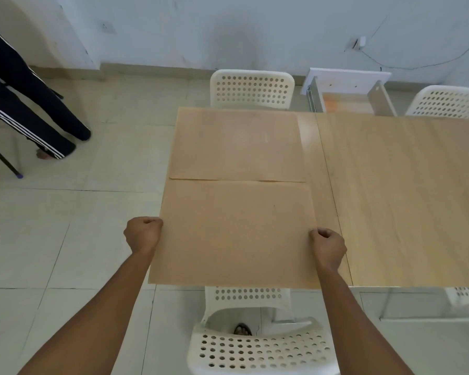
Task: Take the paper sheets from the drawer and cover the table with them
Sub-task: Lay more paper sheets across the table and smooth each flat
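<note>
Bare table [406, 190] right; chairs [260, 345] crowd edges.

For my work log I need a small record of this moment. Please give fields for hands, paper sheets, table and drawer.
left hand: closed on left edge of near sheet
right hand: closed on right edge of the same sheet
far sheet: lies flat, touching the near one
table: right part bare wood
drawer: pulled open at the far side
chairs: white, perforated, around the table

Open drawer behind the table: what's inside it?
The drawer shows an orange-tan layer on its bottom, possibly more paper sheets, but too blurred to tell. Its near part is hidden behind the table edge.
</note>
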